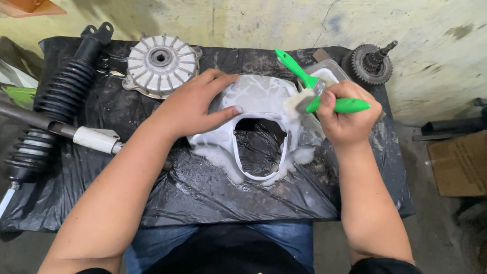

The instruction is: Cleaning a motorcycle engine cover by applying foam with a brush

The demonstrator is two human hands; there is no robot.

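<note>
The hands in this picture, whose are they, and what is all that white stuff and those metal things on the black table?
There is no machine here. The picture comes from a camera worn on a person's head, looking down, so you see that person's own two arms. The left hand presses on a curved plastic cover with a big opening in it, all coated in white foam. The right hand holds a green-handled brush, its bristles touching the cover. Behind the brush sits a small clear tub. Everything lies on a table covered with a black plastic sheet. At the back lies a round, ribbed metal hub, and at the far right a dark gear on a shaft. On the left lies a black spring shock absorber and a dark tube with a white end.
</note>
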